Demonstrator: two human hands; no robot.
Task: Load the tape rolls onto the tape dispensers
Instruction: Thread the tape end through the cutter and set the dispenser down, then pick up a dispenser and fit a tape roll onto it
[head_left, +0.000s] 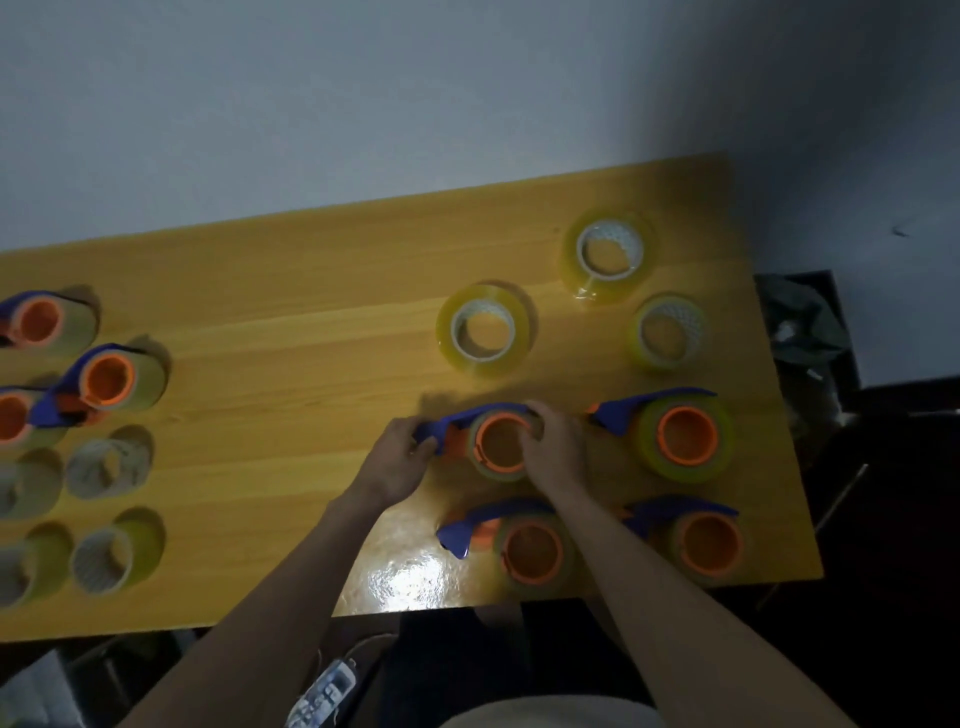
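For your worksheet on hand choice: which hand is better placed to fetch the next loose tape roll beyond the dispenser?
Probably the right hand: the loose tape roll lies just beyond it, while the left hand grips the dispenser handle.

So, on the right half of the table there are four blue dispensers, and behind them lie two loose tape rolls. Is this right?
Not quite: the head view shows three loose tape rolls behind them, not two: one, a second and a third. The four blue dispensers on the table's right half are correct.
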